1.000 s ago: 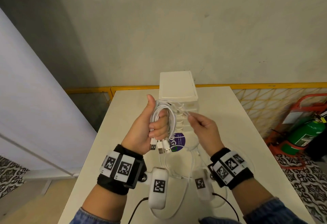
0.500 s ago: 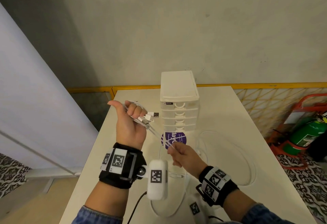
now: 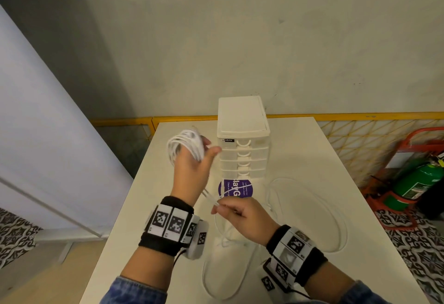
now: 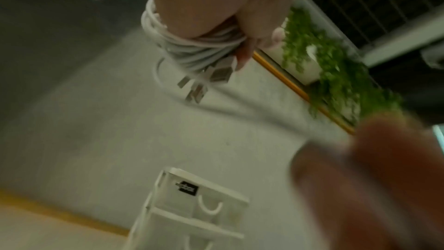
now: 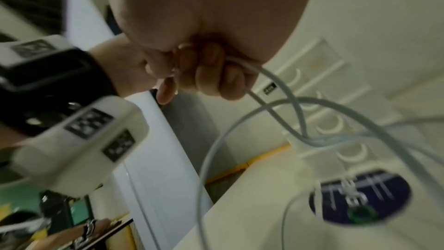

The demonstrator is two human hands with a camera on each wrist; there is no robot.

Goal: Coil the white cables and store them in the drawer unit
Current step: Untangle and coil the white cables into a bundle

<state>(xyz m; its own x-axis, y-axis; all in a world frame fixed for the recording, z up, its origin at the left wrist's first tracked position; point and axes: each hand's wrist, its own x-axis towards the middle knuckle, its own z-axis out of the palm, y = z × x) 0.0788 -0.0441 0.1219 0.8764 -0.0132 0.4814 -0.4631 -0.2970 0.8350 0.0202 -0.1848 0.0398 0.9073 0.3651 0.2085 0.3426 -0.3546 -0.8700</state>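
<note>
My left hand (image 3: 192,159) is raised left of the white drawer unit (image 3: 242,135) with a coil of white cables (image 3: 185,145) wound round its fingers. In the left wrist view the coil (image 4: 190,48) wraps the fingers and several USB plugs (image 4: 204,81) hang from it. My right hand (image 3: 240,214) sits lower, near the table's middle, and pinches the taut cable strands (image 3: 211,198) that run up to the coil. The right wrist view shows its fingers (image 5: 211,75) curled round the cables (image 5: 276,105). All drawers look closed.
Loose cable loops (image 3: 312,214) lie on the white table (image 3: 348,183), right of and below my right hand. A purple round sticker (image 3: 236,188) lies in front of the unit. A green extinguisher (image 3: 418,181) stands on the floor at right, a yellow rail (image 3: 360,116) behind.
My left hand swung left away from the drawer unit and turned over, adding a loop to the coil. My right hand dropped toward me, sliding along the cable strands.
</note>
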